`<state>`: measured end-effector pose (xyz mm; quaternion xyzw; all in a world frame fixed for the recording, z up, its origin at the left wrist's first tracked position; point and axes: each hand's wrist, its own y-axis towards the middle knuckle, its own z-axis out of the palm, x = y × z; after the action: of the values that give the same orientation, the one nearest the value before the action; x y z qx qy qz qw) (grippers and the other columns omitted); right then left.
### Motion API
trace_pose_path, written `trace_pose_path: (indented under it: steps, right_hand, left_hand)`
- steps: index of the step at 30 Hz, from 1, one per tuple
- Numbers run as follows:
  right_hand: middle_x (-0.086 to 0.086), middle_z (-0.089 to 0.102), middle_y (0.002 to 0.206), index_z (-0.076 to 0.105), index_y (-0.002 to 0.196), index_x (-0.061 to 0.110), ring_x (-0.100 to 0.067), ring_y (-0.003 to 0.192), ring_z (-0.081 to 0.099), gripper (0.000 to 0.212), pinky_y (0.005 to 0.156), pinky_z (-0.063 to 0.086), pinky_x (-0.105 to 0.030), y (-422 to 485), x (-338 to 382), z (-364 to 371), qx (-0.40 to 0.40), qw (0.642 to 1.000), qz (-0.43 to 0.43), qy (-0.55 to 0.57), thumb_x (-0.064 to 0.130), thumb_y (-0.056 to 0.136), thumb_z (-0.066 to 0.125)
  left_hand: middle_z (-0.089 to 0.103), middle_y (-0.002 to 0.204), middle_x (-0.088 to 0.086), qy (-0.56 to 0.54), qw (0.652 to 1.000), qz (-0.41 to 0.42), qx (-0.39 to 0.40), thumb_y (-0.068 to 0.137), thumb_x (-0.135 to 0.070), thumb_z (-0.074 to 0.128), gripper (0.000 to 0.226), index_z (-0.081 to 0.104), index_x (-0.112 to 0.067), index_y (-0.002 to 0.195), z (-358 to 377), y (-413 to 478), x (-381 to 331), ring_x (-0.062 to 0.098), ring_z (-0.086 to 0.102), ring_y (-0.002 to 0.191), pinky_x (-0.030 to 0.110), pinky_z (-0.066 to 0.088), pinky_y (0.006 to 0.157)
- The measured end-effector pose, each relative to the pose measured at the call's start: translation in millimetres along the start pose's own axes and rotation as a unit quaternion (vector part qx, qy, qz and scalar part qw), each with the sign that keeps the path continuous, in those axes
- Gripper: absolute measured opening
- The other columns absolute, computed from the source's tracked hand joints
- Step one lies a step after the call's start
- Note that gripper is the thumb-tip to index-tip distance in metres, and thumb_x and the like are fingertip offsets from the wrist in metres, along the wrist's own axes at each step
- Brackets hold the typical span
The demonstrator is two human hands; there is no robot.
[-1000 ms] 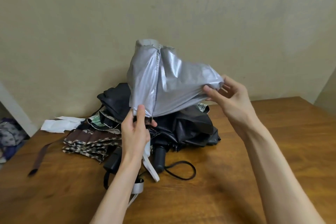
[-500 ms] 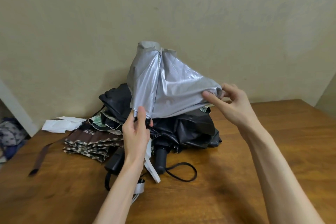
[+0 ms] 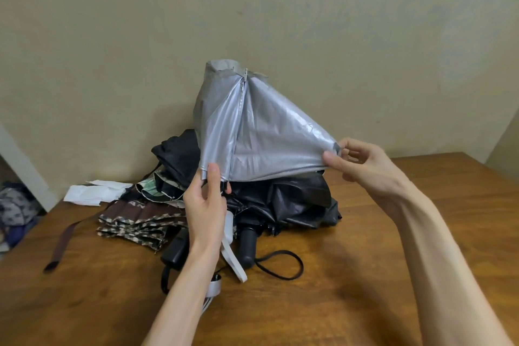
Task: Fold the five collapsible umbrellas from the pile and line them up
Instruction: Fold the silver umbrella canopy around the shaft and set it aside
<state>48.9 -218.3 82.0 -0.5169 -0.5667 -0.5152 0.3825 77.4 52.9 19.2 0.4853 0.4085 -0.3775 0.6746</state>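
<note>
Two hands pinch a silver umbrella (image 3: 252, 132): left (image 3: 206, 202) at its base, right (image 3: 356, 163) now pulling one panel farther right to pleat.

A silver fabric collapsible umbrella (image 3: 252, 132) is held upright above the wooden table (image 3: 393, 233), the left hand (image 3: 206, 205) at its near lower edge, the right hand (image 3: 362, 160) at its right corner. Behind and below lies a pile of black umbrellas (image 3: 283, 199); a brown patterned folded umbrella (image 3: 134, 219) lies to the left, crumpled white paper (image 3: 92, 192) farther left.
</note>
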Motion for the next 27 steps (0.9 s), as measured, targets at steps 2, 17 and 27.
trace_pose_path:
  steps: [2, 17, 27]
  right_hand:
    - [0.003, 0.056, 0.082, 0.074, 0.084, 0.026, -0.010, 0.076, 0.048, 0.019, 0.076, 0.035, -0.032, -1.4, -1.1, -4.3, 0.006, 1.000, -0.001, 0.016, 0.045, 0.087, 0.076]
    - [-0.006, 0.077, 0.089, 0.064, 0.100, 0.010, -0.023, 0.076, 0.076, 0.027, 0.079, 0.064, -0.034, -3.9, 4.5, -9.2, 0.002, 0.999, 0.012, 0.047, 0.036, 0.100, 0.071]
    - [-0.008, 0.080, 0.105, 0.065, 0.135, 0.018, -0.019, 0.093, 0.076, 0.044, 0.083, 0.060, -0.027, 4.6, 13.3, 27.7, -0.077, 0.971, -0.066, 0.218, 0.006, 0.095, 0.076]
  left_hand:
    - [0.058, 0.080, 0.013, 0.004, 1.000, 0.003, 0.000, 0.102, -0.055, 0.053, 0.039, 0.057, -0.030, 0.073, 0.1, 0.2, -0.7, 0.005, 0.040, 0.050, 0.022, 0.033, 0.050]
    - [0.055, 0.068, -0.002, 0.045, 0.998, 0.032, -0.015, 0.108, -0.045, 0.052, 0.036, 0.056, -0.023, 0.079, 1.4, 0.1, 0.3, 0.003, 0.047, 0.053, 0.019, 0.041, 0.054]
    - [0.066, 0.072, -0.016, 0.063, 0.996, 0.057, -0.017, 0.110, -0.028, 0.052, 0.026, 0.066, -0.007, 0.104, 9.9, -8.0, -2.0, -0.002, 0.063, 0.067, 0.012, 0.049, 0.067]
